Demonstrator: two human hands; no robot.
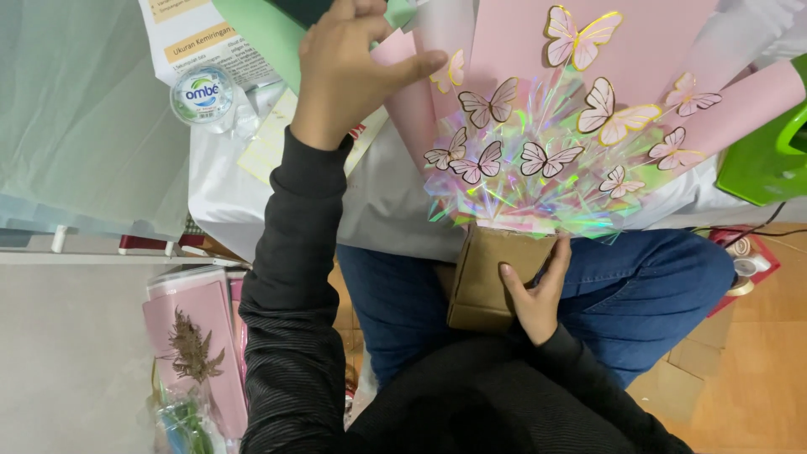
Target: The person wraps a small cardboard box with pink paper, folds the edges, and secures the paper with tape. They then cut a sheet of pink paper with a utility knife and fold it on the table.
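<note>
Bouquet (538, 160) w/ paper butterflies sits centre on my lap; right hand (534, 294) grips its brown base (483, 282), left hand (345, 71) pinches pink wrap (412, 92) edge, fingertips partly hidden, wrap top cut off.

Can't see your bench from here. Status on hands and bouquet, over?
Right hand grips the bouquet's brown paper base. Left hand pinches the pink wrapping sheet at its left edge. Paper butterflies unobstructed.
</note>
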